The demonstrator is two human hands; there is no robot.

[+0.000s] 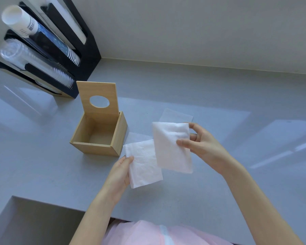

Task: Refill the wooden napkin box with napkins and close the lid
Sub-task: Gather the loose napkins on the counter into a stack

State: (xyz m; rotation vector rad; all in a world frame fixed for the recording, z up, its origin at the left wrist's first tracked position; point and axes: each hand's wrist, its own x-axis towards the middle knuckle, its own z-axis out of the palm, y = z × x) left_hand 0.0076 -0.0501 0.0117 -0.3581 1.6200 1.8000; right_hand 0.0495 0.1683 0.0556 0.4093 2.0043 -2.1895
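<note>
So, a folded white napkin (145, 163) is held by the left hand (119, 175), thumb curled over its left edge, fingers hidden underneath. A second napkin (172, 147) is pinched by the right hand (200, 144) between thumb and fingertips, overlapping the first one's upper right corner. Both are held above the grey counter (219, 103), near its front edge. The wooden napkin box (99, 137) is set just left of them, nothing inside, its lid (98, 99) stood upright at the back. A black cup rack (48, 45) is parked at the counter's far left.
</note>
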